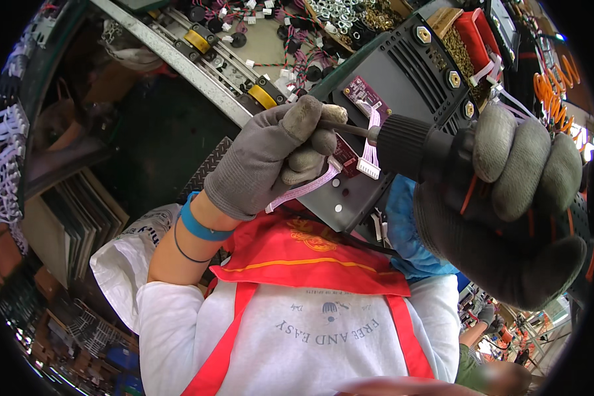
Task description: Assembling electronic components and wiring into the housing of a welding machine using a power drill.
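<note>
My right hand (528, 171), in a grey glove, is wrapped round the black body of a power screwdriver (412, 145). Its long thin bit (353, 127) points left. My left hand (277, 155), gloved too, is closed with thumb and fingers pinched at the bit's tip; whether a screw sits there is hidden. Below both hands lies a black slotted metal panel (402, 72) with brass-coloured fittings along one edge. Two dark red circuit boards (366, 92) are on it. Pinkish ribbon cables with white connectors (368, 169) run beside the bit and under my left hand.
Beyond the panel, small wired parts (297, 46) and loose nuts and screws (349, 20) crowd the bench. A metal rail with yellow rollers (262, 96) runs at left. A red bin (476, 39) and coiled orange hoses (554, 86) are at right. Another person (488, 376) appears lower right.
</note>
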`<control>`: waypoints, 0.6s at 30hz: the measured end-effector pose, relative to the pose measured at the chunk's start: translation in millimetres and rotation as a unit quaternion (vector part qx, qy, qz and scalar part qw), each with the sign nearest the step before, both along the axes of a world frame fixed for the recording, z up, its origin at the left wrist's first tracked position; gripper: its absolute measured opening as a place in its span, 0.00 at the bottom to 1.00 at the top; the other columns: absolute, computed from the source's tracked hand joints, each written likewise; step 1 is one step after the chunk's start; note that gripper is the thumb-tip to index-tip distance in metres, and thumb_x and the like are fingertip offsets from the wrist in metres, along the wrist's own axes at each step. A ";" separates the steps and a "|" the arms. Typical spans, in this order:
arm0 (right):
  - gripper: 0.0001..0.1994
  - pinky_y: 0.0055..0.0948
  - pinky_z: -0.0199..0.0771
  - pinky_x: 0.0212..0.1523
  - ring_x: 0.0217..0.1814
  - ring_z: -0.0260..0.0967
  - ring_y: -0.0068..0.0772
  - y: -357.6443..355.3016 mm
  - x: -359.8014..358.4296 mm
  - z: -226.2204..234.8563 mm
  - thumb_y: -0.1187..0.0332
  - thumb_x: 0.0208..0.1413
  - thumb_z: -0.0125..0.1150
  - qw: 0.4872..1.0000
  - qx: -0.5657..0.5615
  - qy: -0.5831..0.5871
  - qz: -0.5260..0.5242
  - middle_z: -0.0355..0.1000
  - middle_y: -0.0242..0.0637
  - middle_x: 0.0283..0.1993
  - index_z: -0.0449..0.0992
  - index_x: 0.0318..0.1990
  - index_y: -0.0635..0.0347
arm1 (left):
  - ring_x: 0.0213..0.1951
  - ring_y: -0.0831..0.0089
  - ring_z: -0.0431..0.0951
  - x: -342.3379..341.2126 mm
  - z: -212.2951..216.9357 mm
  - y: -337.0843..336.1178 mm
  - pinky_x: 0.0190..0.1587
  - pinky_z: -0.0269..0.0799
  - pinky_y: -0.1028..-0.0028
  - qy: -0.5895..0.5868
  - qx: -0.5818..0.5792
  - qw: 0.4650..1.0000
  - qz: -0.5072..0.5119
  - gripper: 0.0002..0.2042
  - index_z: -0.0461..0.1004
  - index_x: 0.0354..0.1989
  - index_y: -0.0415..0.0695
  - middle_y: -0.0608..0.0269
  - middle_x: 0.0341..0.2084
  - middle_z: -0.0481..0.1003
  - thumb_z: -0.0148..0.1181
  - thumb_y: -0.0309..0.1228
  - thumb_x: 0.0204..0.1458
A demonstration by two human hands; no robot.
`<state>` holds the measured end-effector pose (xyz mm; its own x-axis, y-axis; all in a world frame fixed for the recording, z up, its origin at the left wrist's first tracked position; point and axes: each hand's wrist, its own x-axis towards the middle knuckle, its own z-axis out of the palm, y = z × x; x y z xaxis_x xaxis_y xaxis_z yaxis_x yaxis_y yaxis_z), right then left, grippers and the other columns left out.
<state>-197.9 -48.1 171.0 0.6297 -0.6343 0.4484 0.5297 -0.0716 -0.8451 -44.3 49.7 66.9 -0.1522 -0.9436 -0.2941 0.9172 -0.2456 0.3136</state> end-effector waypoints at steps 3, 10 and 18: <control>0.14 0.25 0.66 0.36 0.33 0.60 0.22 1.8 -12.5 4.2 0.54 0.50 0.60 1.000 0.012 -0.004 -0.016 0.62 0.24 0.26 0.64 0.34 0.49 | 0.19 0.88 0.60 6.6 8.0 5.0 0.22 0.56 0.86 -0.051 0.008 0.998 -0.034 0.21 0.74 0.48 0.37 0.69 0.25 0.73 0.54 0.45 0.60; 0.14 0.20 0.67 0.32 0.29 0.61 0.20 8.4 -57.1 25.8 0.57 0.47 0.63 0.995 0.034 -0.027 -0.094 0.64 0.24 0.23 0.64 0.31 0.49 | 0.24 0.77 0.69 24.1 7.9 8.1 0.27 0.65 0.75 -0.581 -0.143 0.799 -0.064 0.14 0.78 0.46 0.44 0.65 0.28 0.74 0.59 0.37 0.56; 0.14 0.14 0.69 0.28 0.24 0.63 0.17 38.6 -87.0 31.8 0.60 0.44 0.67 0.987 0.087 -0.017 -0.135 0.65 0.23 0.19 0.65 0.27 0.49 | 0.31 0.65 0.75 1.5 -3.3 -9.0 0.29 0.71 0.68 -0.824 -0.382 0.399 -0.127 0.10 0.78 0.39 0.52 0.64 0.26 0.70 0.59 0.32 0.47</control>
<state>-284.9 -9.6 202.9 0.4133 -0.8467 0.3352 0.5396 -0.0687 -0.8391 -42.8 40.7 63.6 -0.4660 -0.8690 0.1663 -0.7120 0.4799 0.5126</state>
